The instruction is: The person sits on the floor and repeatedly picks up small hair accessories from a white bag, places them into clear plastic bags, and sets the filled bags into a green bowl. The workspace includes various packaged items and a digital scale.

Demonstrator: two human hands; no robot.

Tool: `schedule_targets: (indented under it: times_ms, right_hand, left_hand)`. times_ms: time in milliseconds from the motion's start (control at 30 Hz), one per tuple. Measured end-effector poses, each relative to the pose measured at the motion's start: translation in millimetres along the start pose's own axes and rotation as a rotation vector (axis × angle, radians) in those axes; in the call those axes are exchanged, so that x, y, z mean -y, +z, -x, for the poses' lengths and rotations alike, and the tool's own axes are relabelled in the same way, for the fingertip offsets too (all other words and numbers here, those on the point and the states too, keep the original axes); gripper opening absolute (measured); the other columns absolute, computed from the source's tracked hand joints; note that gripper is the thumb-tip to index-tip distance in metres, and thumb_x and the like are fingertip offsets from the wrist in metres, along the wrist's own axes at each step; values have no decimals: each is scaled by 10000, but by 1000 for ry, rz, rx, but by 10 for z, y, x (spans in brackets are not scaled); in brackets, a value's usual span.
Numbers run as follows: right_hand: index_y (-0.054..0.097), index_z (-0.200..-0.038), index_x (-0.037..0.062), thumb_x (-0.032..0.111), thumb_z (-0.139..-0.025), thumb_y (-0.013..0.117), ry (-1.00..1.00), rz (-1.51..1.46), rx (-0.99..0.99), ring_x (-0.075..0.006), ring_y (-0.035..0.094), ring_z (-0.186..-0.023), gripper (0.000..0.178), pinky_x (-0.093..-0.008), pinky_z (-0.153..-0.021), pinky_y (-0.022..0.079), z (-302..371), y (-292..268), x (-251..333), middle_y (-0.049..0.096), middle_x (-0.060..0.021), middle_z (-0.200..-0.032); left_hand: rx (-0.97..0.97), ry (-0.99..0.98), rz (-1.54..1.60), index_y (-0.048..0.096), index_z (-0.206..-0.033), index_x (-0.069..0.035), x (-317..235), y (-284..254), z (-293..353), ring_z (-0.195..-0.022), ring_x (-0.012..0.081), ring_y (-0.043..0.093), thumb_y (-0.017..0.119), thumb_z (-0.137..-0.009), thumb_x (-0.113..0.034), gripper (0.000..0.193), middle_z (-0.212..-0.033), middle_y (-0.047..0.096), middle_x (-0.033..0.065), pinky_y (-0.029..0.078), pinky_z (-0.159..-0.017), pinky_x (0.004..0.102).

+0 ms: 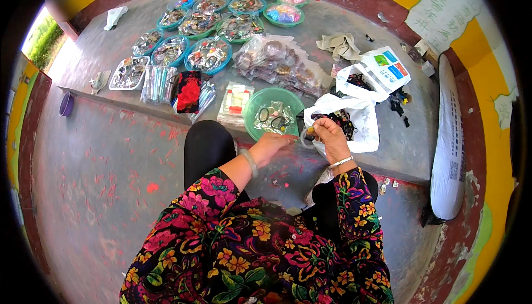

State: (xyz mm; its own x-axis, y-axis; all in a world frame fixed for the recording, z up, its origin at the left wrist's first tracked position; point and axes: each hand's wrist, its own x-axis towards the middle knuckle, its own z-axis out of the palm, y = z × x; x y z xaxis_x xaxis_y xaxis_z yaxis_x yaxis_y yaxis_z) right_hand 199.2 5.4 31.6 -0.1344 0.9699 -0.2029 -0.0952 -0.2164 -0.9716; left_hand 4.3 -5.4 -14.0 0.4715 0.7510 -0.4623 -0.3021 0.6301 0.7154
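My right hand (pixel 331 136) is raised beside the white plastic bag, thumb and fingers pinched on a pale grey curved band (pixel 304 138) with a small yellowish piece at the fingertips. Palm down, my left hand (pixel 268 147) reaches in from the left at the near rim of a green basin (pixel 251 104). Its fingers are pressed together and point toward the band; whatever is between them is hidden. Inside the basin lie clear packets (pixel 271 116) with dark loops. Black stringy pieces (pixel 344 122) fill the open white plastic bag (pixel 367 132).
Several basins (pixel 208 54) of small packets cover the raised floor behind. Nearer lie clear bags of brownish items (pixel 280 63), red-and-white packets (pixel 236 100), a red-and-black pouch (pixel 189 90) and a white tray (pixel 129 74). Another white bag (pixel 382 68) sits right, before a long wrapped board (pixel 448 143).
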Motion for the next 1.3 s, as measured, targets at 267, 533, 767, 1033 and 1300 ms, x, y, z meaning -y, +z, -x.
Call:
schedule_targets:
  times_ms: [267, 533, 767, 1033, 1300]
  right_hand:
    - [571, -802, 69, 141, -731, 621, -364, 849, -22, -207, 575, -597, 113, -308, -541, 438, 107, 248, -44, 594, -84, -684]
    - [530, -707, 91, 176, -702, 618, -685, 1099, 71, -273, 541, -637, 122, -399, -554, 411, 89, 279, -62, 534, -80, -614]
    - [597, -772, 72, 158, -705, 598, -375, 962, 159, -283, 555, -677, 109, -368, -581, 435, 45, 189, -122, 562, -108, -651]
    - [626, -807, 69, 120, -681, 574, -364, 886, 213, -288, 565, -706, 146, -353, -626, 449, 27, 127, -120, 590, -114, -708]
    - [621, -751, 93, 141, -648, 592, -461, 999, 187, -287, 552, -704, 117, -371, -626, 442, 45, 213, -104, 589, -103, -712]
  left_hand:
    - [-114, 33, -490, 625, -963, 21, 216, -119, -216, -721, 104, 574, 557, -831, -137, 217, -835, 622, 60, 475, -655, 222]
    - [-33, 36, -488, 620, -891, 22, 221, -103, -182, -729, 138, 591, 529, -849, -190, 234, -838, 626, 84, 493, -677, 256]
    - [3, -59, -232, 612, -905, 20, 91, 15, -24, -781, 172, 605, 507, -853, -181, 233, -857, 617, 102, 509, -714, 299]
    - [-1, -69, -210, 607, -916, 30, 92, 42, -39, -800, 164, 605, 507, -843, -115, 191, -912, 616, 106, 511, -741, 280]
    - [70, -52, -238, 604, -952, 31, 146, 9, -70, -835, 132, 596, 512, -839, -100, 197, -932, 615, 85, 496, -774, 261]
